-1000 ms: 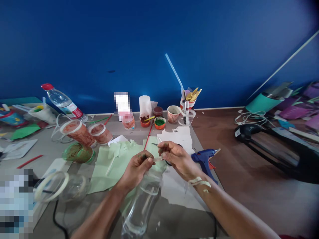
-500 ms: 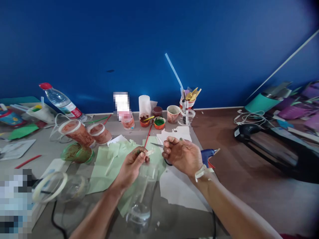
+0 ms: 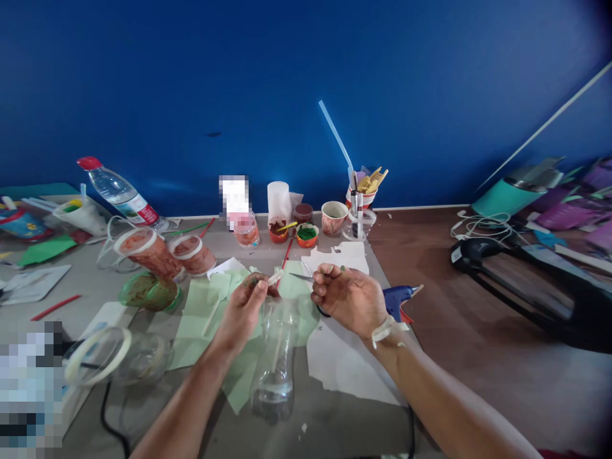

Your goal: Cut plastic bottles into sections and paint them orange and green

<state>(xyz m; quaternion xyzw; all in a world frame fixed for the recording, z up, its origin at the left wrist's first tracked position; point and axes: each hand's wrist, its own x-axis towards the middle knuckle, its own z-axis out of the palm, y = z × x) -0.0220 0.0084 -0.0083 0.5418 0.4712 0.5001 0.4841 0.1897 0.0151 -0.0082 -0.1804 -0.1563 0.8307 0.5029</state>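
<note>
My left hand (image 3: 246, 309) pinches a small whitish strip (image 3: 276, 278) between thumb and fingers. Just below those fingertips is a clear plastic bottle piece (image 3: 275, 357) with its wide end toward me; whether the fingers also touch it, I cannot tell. My right hand (image 3: 349, 296), palm turned up with curled fingers, grips a thin pointed metal blade (image 3: 301, 276) whose tip points left toward the strip. The blade's handle is hidden in the fingers. Whitish tape (image 3: 388, 328) hangs on my right wrist. Pale green paper (image 3: 194, 328) and white paper (image 3: 351, 363) lie underneath.
A blue glue gun (image 3: 396, 299) lies right of my right hand. Paint cups (image 3: 306, 236) and a cup of wooden sticks (image 3: 368, 191) stand along the wall. Brown-stained containers (image 3: 148, 252) and a capped bottle (image 3: 122, 197) are at left. A black frame-like object (image 3: 521, 293) is at right.
My left hand has turned slightly and risen a little with the strip, closer to the blade tip. The bottle piece stands straighter. My right hand has hardly moved.
</note>
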